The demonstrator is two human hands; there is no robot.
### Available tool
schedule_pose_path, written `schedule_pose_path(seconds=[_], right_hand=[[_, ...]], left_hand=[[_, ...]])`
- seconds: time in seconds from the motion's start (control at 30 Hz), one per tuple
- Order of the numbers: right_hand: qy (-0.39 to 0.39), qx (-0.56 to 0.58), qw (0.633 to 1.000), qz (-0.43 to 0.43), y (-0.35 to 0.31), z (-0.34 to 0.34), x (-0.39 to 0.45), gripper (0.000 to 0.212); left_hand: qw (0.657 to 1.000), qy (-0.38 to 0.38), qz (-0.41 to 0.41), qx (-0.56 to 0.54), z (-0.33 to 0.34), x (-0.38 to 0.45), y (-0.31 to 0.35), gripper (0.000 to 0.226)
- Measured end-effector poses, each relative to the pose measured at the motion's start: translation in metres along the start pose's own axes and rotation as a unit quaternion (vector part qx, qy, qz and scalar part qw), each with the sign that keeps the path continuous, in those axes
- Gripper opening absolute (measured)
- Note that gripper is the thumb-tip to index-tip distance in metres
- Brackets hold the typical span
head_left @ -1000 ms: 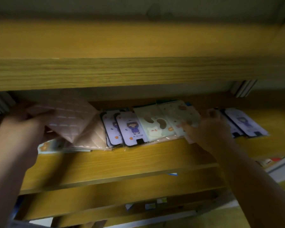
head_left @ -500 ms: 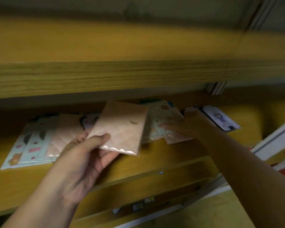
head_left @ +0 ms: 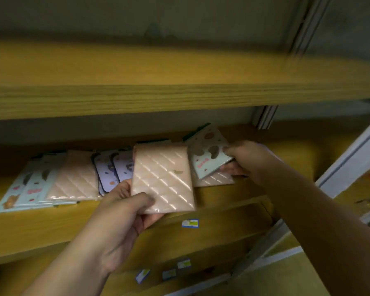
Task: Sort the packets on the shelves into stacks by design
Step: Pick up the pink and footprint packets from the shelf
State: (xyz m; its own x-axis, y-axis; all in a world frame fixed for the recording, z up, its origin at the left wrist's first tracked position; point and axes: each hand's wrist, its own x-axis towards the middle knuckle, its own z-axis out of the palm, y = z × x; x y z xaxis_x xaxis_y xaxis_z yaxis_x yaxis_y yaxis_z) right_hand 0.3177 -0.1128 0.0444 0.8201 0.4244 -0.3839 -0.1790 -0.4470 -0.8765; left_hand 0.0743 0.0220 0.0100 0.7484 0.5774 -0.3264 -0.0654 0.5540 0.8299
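Since half a second ago, the pink quilted packet (head_left: 162, 178), seemingly light, stiff and glossy-slick, is pinched at its six-o'clock edge by the left hand (head_left: 124, 212), nearer centre, while the right hand (head_left: 246, 159) grips the spotted packet (head_left: 209, 154) at two o'clock.

The wooden shelf (head_left: 201, 201) carries overlapping packets: pale blue ones (head_left: 28, 189) at the left, a pink quilted one (head_left: 75, 178), purple ones (head_left: 107, 174) and another pink quilted packet (head_left: 214, 180) (partly covered) further right.

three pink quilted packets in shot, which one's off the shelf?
The middle pink packet, held up in the left hand. The left one lies flat on the shelf; the right one lies under the packet that the right hand grips.
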Motion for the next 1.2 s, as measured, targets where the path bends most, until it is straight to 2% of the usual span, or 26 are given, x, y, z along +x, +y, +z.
schedule_pose_path(seconds=[0.13, 0.23, 0.33, 0.53, 0.67, 0.8, 0.9, 1.03, 1.2], right_hand=[[0.006, 0.165, 0.985, -0.040, 0.034, -0.032, -0.041, 0.017], [0.015, 0.232, 0.969, -0.078, 0.073, -0.076, -0.074, 0.023], [0.023, 0.276, 0.960, -0.032, 0.105, -0.132, -0.114, 0.014], [-0.023, 0.286, 0.955, -0.072, 0.174, -0.253, -0.170, 0.017], [0.011, 0.305, 0.950, -0.060, 0.204, -0.330, -0.188, 0.016], [0.049, 0.370, 0.925, -0.066, 0.225, -0.398, -0.194, 0.023], [0.063, 0.419, 0.903, -0.075, 0.237, -0.440, -0.189, 0.027], [0.099, 0.424, 0.897, -0.075, 0.250, -0.487, -0.164, 0.038], [0.131, 0.428, 0.892, -0.066, 0.259, -0.538, -0.111, 0.024]], left_hand=[[0.999, 0.020, 0.040, 0.012, 0.025, -0.019, -0.013, 0.030], [0.997, 0.023, 0.077, 0.021, 0.055, -0.035, -0.033, 0.026], [0.994, 0.015, 0.103, 0.030, 0.094, -0.055, -0.062, 0.027], [0.993, -0.005, 0.110, 0.040, 0.185, -0.095, -0.137, 0.025], [0.994, -0.026, 0.086, 0.060, 0.249, -0.117, -0.182, 0.029], [0.993, -0.061, 0.054, 0.086, 0.317, -0.129, -0.211, 0.049], [0.993, -0.058, 0.047, 0.095, 0.366, -0.121, -0.232, 0.035], [0.995, -0.038, 0.022, 0.090, 0.423, -0.094, -0.261, 0.027], [0.993, -0.065, 0.000, 0.102, 0.492, -0.043, -0.297, 0.023]])
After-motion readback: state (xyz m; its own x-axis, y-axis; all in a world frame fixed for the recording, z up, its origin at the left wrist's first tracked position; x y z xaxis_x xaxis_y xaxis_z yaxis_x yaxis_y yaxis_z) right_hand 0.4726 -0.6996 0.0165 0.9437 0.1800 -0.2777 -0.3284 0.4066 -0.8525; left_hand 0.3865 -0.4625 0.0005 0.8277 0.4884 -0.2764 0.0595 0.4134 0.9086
